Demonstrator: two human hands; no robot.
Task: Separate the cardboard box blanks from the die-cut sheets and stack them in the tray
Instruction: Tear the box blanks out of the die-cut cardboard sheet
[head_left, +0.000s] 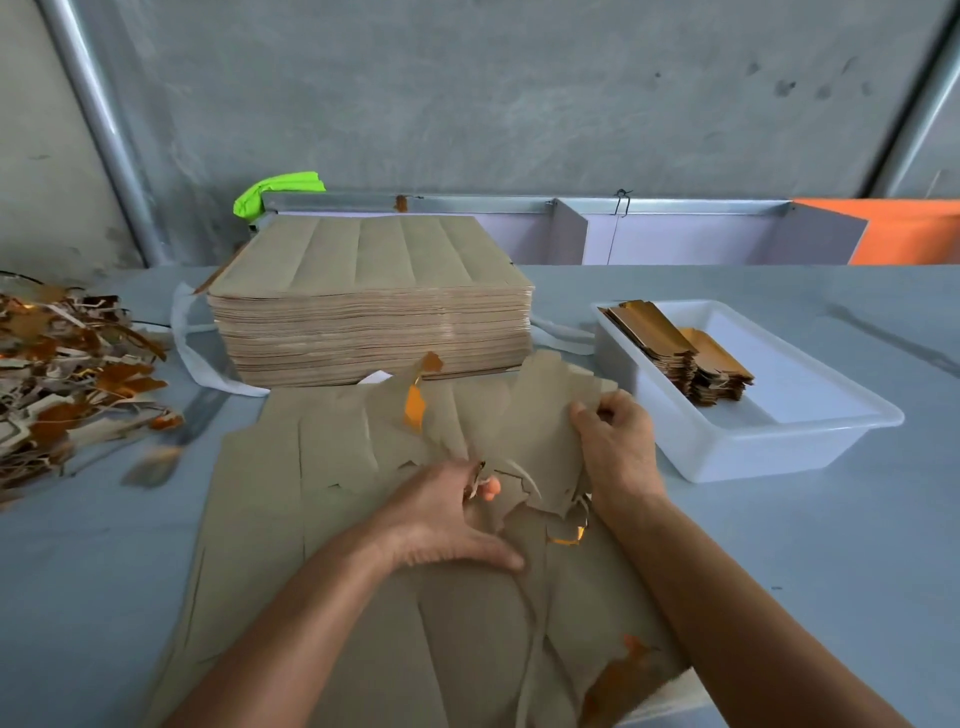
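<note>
Near front edge of table (779, 545): die-cut sheet (270, 509) lies flat. Left hand (441, 514) pinches torn strip, thumb pressing sheet. Right hand (618, 441) grips blank (535, 415). Tray (810, 421) at right holds stacked blanks (680, 353). Tall sheet stack (369, 301) behind.

The die-cut sheet (291, 519) runs off the bottom edge, its near corner blurred. The scrap pile (67, 374) is cut by the left edge. The left hand (441, 514) hides its own fingertips.
</note>
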